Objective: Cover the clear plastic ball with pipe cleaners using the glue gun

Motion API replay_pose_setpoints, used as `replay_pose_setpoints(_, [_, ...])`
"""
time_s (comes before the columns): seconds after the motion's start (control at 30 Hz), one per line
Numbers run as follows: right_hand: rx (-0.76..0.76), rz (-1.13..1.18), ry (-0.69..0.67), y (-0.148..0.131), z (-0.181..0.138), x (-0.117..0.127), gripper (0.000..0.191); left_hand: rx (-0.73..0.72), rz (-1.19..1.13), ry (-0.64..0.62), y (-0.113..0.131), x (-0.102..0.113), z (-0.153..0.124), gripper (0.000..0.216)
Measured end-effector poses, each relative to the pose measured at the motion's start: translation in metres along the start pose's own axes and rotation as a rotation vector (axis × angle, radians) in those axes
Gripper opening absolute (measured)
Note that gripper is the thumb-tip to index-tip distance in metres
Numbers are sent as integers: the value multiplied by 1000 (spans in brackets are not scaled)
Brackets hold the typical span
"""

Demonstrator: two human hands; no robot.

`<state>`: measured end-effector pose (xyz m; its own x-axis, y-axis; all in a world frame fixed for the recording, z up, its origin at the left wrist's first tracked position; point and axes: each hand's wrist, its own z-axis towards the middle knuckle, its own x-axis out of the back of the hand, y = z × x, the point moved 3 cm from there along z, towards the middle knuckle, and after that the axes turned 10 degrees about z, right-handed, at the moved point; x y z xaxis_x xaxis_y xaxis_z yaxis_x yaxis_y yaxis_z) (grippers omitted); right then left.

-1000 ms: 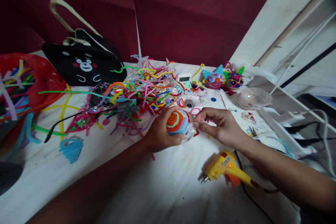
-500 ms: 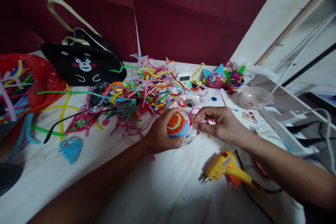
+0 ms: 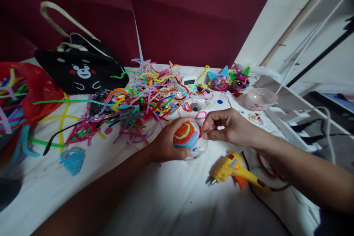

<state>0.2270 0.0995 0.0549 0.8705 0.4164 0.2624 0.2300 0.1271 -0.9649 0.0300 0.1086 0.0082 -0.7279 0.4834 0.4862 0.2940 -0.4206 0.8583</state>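
My left hand point(image 3: 166, 141) is wrapped round a ball point(image 3: 186, 135) covered with coiled pipe cleaners in orange, pale green, pink and blue. Its lower right side shows clear plastic. At the ball's right edge, my right hand point(image 3: 228, 127) has thumb and forefinger pinched together at the end of a red pipe cleaner point(image 3: 200, 132); the fingers hide most of what they hold. Just below that hand lies a yellow glue gun point(image 3: 231, 167), its small orange light lit and its metal nozzle pointing left.
A tangled heap of pipe cleaners point(image 3: 155, 92) lies behind the ball. Further left are a black bag point(image 3: 83, 70), a red plastic bag point(image 3: 41, 88), glasses point(image 3: 66, 127) and a blue triangular piece point(image 3: 73, 160). Two fuzzy animal heads point(image 3: 219, 79), a clear bowl point(image 3: 260, 99) and a white tray point(image 3: 295, 125) stand right.
The view has shifted slightly, so everything sits a little further left. The ball is tilted a bit, with more of its clear lower side showing. Both hands keep their grip.
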Motion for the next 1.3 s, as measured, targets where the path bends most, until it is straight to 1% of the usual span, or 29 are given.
replay_pose_setpoints(0.13, [-105, 139, -38, 0, -5, -1, 26, 35, -41, -73, 6, -2, -2, 80])
replay_pose_setpoints(0.3, [-164, 182, -121, -10, -15, 0, 20, 49, -99, -191, 14, -6, -6, 81])
replay_pose_setpoints(0.4, [-157, 169, -176, -16, -25, 0, 11, 21, -77, -218, 19, -6, -9, 83])
replay_pose_setpoints(0.5, [-170, 161, -182, -18, -34, 0, 6, -27, -60, -237, 23, -7, -11, 84])
replay_pose_setpoints(0.67, [-198, 186, -164, -22, -46, -2, 9, -122, -110, -309, 23, -13, -14, 87])
replay_pose_setpoints(0.77, [-240, 191, -180, -24, -52, -2, 14, -185, -128, -317, 22, -14, -16, 91])
replay_pose_setpoints(0.9, [-270, 200, -197, -23, -59, -3, 16, -211, -109, -329, 22, -18, -20, 90])
replay_pose_setpoints(1.1, [-256, 207, -188, -18, -64, -8, 15, -256, -137, -316, 23, -22, -22, 87])
replay_pose_setpoints(1.2, [-235, 222, -154, -17, -64, -7, 18, -245, -194, -344, 23, -23, -21, 85])
replay_pose_setpoints(1.3, [-228, 250, -179, -16, -66, -5, 16, -257, -234, -362, 21, -23, -19, 85])
